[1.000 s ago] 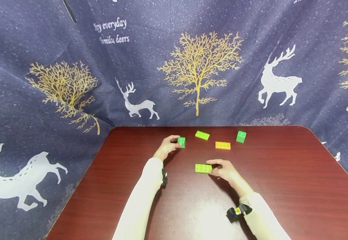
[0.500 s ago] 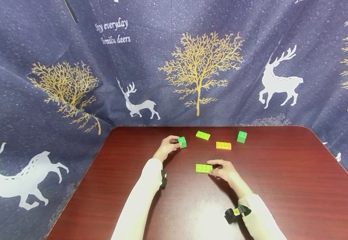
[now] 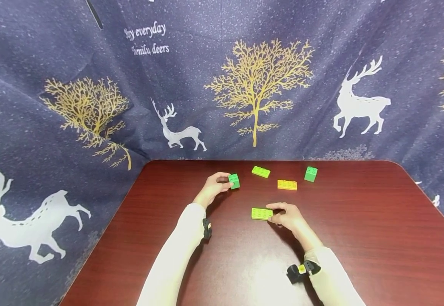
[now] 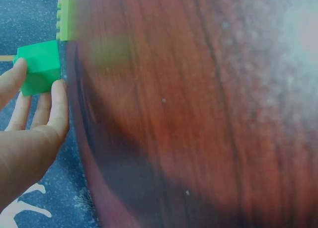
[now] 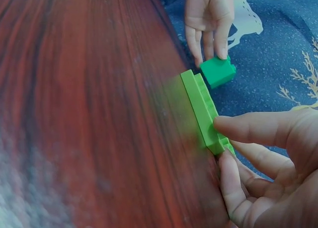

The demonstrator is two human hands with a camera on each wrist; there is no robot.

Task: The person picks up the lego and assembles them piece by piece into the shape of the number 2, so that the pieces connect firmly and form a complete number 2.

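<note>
In the head view my left hand [image 3: 213,189] pinches a green building block [image 3: 234,181] between thumb and fingers, toward the back of the table. The left wrist view shows the same green block [image 4: 40,68], its smooth side facing the camera and slightly tilted. Nearer and to the right, my right hand [image 3: 289,216] grips one end of a long, flat lime green block [image 3: 260,213], studs up. Seen from the right wrist, the thumb lies on the near end of this lime block [image 5: 201,114], while the green block [image 5: 217,72] in the other hand is just beyond it.
Toward the back of the brown table [image 3: 359,221] lie another flat lime green block [image 3: 261,171], a flat orange-yellow block [image 3: 287,185] and a second green block [image 3: 311,174]. A blue cloth [image 3: 222,85] printed with deer and trees hangs behind the table.
The green block in my left hand has turned to a slight tilt. My right hand keeps its grip on the lime block, and the head view has shifted slightly.
</note>
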